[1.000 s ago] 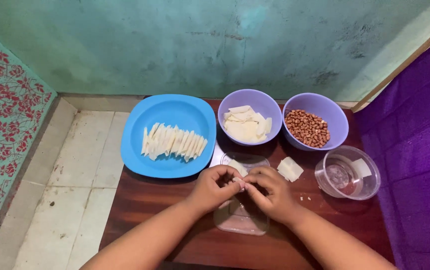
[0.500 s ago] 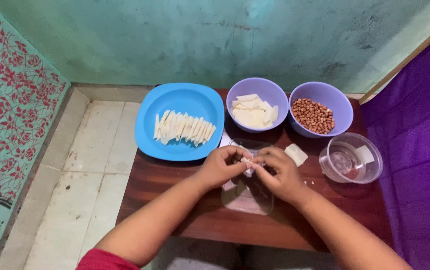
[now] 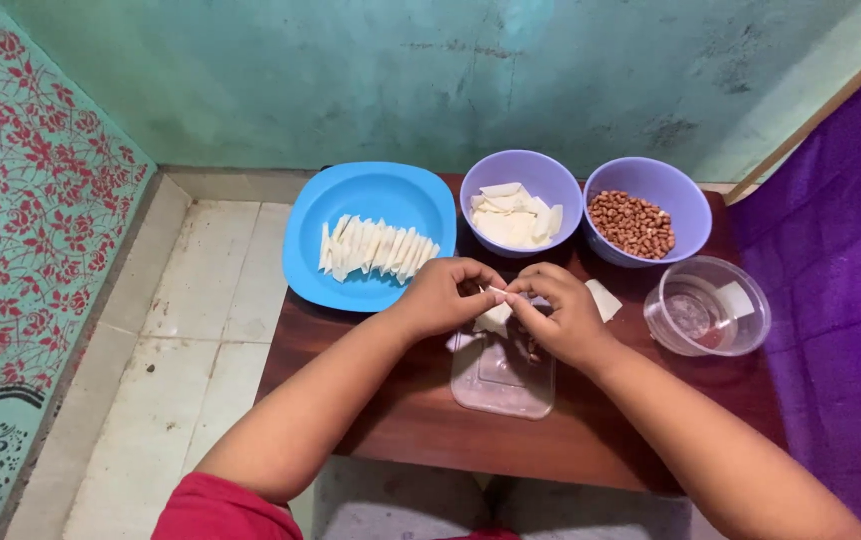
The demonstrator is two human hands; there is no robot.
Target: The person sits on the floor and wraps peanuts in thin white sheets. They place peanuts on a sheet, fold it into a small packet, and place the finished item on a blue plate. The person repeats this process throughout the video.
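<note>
Unmoved since earlier, both hands, left [image 3: 444, 295] and right [image 3: 556, 312], pinch a white wrapper piece [image 3: 496, 315] together.

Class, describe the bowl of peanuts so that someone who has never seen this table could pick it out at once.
Start at the low dark wooden table against the green wall. Along its far edge stand a blue plate and two purple bowls; take the right-hand one, the bowl of peanuts, just behind the clear glass bowl. Its twin, the left purple bowl, holds pale dough pieces, while this one holds small reddish-brown nuts.
</note>
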